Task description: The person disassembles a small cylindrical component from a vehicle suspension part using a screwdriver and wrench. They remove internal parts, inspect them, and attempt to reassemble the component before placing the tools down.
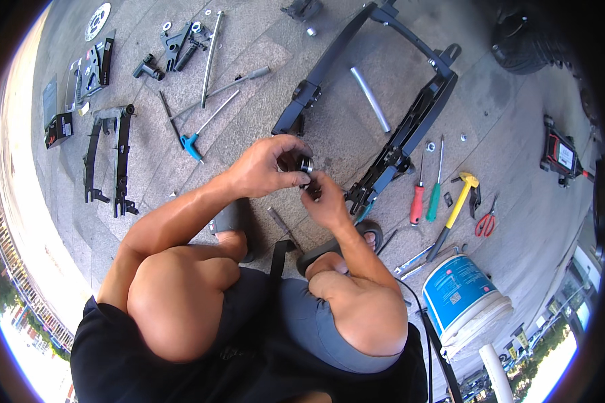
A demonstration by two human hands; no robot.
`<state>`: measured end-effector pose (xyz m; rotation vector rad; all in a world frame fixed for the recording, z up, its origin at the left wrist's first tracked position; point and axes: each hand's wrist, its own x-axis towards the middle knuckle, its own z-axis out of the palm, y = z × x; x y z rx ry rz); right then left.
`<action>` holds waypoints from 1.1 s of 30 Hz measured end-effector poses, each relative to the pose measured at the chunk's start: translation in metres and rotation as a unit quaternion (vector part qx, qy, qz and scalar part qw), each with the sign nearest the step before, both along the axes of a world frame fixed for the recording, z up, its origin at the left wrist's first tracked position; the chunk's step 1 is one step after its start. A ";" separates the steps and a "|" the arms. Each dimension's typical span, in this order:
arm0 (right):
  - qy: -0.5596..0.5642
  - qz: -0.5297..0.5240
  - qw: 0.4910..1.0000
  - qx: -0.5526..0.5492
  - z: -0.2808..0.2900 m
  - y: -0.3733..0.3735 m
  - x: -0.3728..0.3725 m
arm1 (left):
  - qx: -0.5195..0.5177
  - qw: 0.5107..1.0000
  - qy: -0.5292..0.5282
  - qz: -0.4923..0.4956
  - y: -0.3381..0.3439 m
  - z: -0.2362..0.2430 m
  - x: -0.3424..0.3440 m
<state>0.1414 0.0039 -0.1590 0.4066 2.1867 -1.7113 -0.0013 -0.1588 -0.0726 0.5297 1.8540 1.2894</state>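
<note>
My left hand [265, 164] is curled round a small dark round part with a silver ring [306, 164], held above the paving between my knees. From the right, the fingers of my right hand [327, 201] meet its lower side, closed against it. My fingers cover most of the part, so its exact kind does not show. A large black metal frame [410, 134] lies just beyond my hands, to the right. On the ground below them is a short dark-ended bar [280, 221].
At left lie a smaller black frame [122, 154], a blue-handled T-wrench [190, 144] and metal brackets [176, 47]. A silver tube [370, 99] rests inside the large frame. To the right are a red screwdriver [417, 205], a green screwdriver [433, 201], a yellow hammer [458, 208], red pliers [485, 223] and a bucket [460, 289].
</note>
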 end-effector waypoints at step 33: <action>-0.154 0.009 0.983 -0.097 0.088 0.077 -0.128 | 0.236 0.953 -0.123 0.146 0.002 -0.025 -0.033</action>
